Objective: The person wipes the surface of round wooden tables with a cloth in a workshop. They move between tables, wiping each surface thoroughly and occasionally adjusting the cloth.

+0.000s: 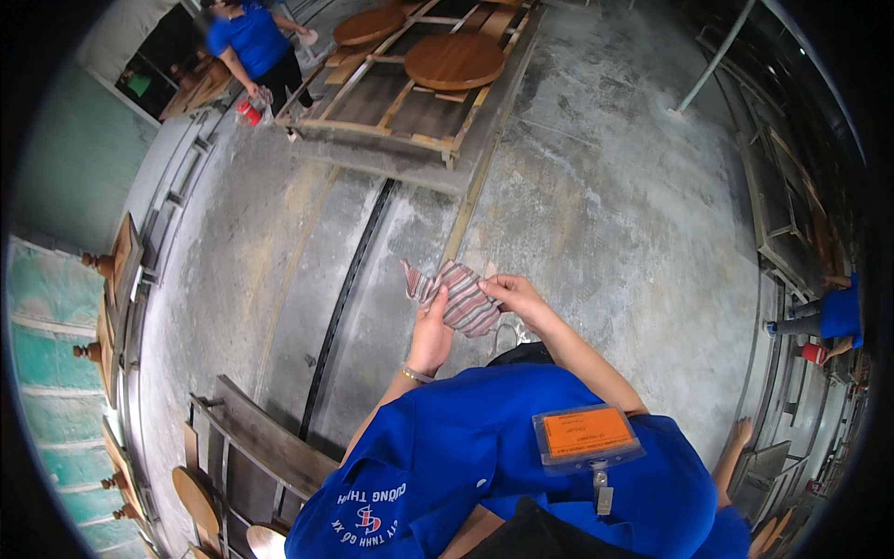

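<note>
In front of my body I hold a striped cloth (470,296), brown, grey and white, bunched and partly folded. My left hand (432,337) grips its lower left side, with the thumb lying on top of the fabric. At the cloth's right edge, my right hand (514,296) pinches the fabric between thumb and fingers. One loose corner of the cloth sticks out to the upper left. Both hands are above the grey concrete floor (615,224), apart from any other thing.
Ahead stands a low slatted wooden rack (391,121) carrying round brown wooden tops (454,61). A floor rail (349,298) runs away from me. A metal frame (265,443) is close at left. Co-workers in blue, one far left (250,37), one right (840,312), carry red containers.
</note>
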Demonstrator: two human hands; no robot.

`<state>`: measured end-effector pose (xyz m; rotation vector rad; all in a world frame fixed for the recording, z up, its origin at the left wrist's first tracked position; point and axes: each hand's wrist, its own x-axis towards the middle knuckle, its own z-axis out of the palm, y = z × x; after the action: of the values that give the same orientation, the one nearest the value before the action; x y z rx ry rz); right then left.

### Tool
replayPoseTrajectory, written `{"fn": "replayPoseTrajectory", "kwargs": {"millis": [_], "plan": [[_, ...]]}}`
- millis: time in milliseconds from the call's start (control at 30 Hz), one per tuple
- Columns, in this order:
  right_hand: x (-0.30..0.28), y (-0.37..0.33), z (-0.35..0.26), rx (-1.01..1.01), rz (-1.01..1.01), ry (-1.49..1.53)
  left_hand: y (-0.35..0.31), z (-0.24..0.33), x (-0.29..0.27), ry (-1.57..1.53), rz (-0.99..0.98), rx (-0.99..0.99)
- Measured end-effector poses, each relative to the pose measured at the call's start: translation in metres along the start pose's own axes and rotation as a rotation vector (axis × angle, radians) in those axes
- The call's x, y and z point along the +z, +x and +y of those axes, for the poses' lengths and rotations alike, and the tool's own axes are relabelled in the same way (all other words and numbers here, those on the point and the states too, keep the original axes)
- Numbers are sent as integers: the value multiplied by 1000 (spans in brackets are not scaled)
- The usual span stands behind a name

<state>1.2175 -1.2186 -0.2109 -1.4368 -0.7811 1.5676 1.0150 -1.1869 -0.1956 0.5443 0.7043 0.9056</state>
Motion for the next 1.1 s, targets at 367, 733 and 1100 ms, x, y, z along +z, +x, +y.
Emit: {"fn": "replayPoseTrajectory", "kwargs": {"millis": [367, 733, 1100], "plan": [[-138, 57, -6, -294, 125, -368, 114, -43, 77, -190, -59, -245], [-271, 84, -47, -232, 570, 165, 248, -23, 91, -40, -216, -149], [-325, 257, -139, 7, 294, 867, 427, -73, -17, 258, 174, -244]]}}
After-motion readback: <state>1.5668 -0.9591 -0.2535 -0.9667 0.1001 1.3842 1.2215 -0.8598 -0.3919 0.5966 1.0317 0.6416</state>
